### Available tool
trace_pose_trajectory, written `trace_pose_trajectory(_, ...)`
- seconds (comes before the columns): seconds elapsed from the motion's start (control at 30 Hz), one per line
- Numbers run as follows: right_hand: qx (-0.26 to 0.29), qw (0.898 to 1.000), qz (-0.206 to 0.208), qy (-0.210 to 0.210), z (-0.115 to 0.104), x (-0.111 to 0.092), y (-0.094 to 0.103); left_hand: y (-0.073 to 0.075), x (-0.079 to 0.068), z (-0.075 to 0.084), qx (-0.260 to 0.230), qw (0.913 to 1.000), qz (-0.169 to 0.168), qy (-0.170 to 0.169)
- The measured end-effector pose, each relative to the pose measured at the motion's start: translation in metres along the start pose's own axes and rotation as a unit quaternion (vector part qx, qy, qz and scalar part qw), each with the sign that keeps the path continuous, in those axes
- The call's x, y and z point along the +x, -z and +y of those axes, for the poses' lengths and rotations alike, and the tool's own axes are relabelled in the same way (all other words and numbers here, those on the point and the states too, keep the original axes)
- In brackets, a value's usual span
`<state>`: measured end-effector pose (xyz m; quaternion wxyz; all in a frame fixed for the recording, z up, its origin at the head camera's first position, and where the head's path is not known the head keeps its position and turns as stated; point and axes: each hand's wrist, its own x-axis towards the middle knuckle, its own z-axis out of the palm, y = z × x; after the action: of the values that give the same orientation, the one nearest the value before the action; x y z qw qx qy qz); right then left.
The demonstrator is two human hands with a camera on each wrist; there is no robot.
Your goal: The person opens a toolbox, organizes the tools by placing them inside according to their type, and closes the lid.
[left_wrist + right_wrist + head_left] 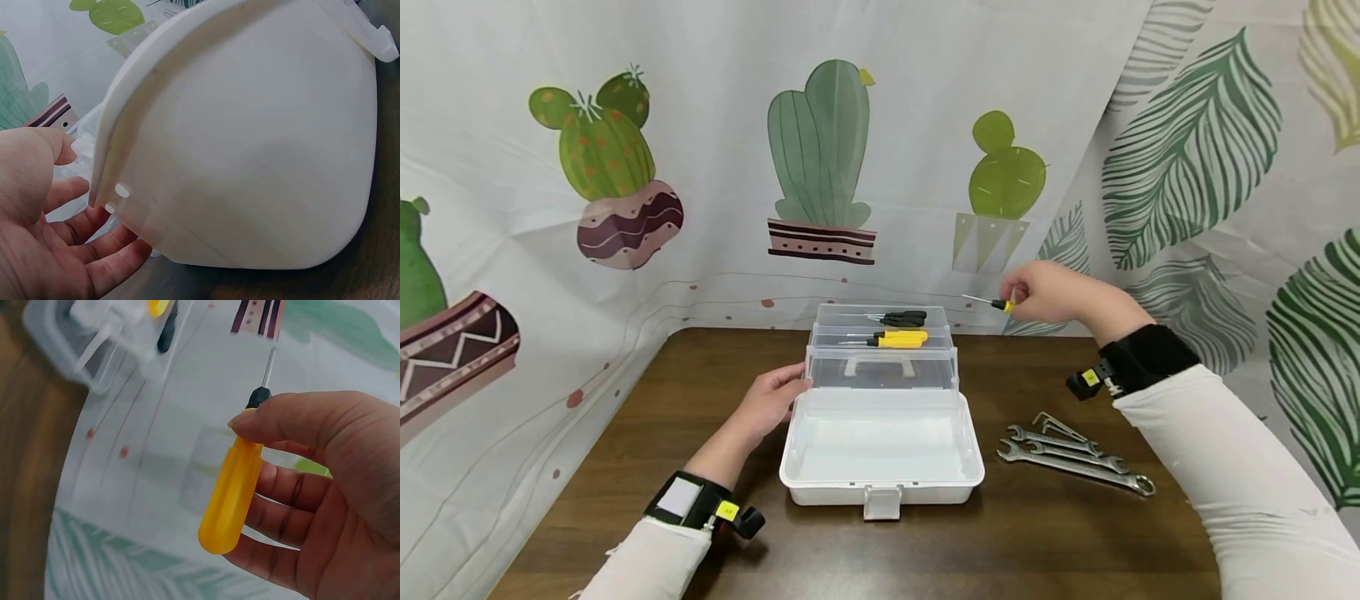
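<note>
A white toolbox (880, 446) stands with its lid up and its clear trays (831, 340) raised at the back. My left hand (772, 404) holds its left side near the hinge, thumb at the clear part and fingers along the side wall, as the left wrist view shows. At the right, up in front of the cloth, my right hand (1047, 292) pinches a yellow-handled screwdriver (228, 494) between thumb and fingers. Its thin metal shaft points left toward the trays. Black-handled tools (904, 318) lie in the upper tray, with yellow-handled screwdrivers (901, 340) in the tray below.
Several wrenches (1075, 468) lie together on the brown table (925, 554) right of the toolbox, with hex keys (1060, 427) just behind them. A cloth (917, 167) printed with cacti and leaves hangs along the table's back edge. The toolbox latch (882, 503) faces front.
</note>
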<state>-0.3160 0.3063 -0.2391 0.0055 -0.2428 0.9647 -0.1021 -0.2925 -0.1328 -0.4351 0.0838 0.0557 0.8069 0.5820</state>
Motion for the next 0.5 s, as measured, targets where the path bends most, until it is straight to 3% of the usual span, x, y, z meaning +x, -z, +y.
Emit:
trace_pose_trajectory(0.23,-0.006,1.0,-0.015,0.019,-0.033,0.031,0.003,0.0,0.001,0.0,0.003,1.0,0.004,0.007)
trace_pose_trajectory(0.5,0.009,0.997,-0.058,0.046,-0.067,0.062,-0.009,0.001,0.003,-0.003,0.008,0.9999,0.004,0.01)
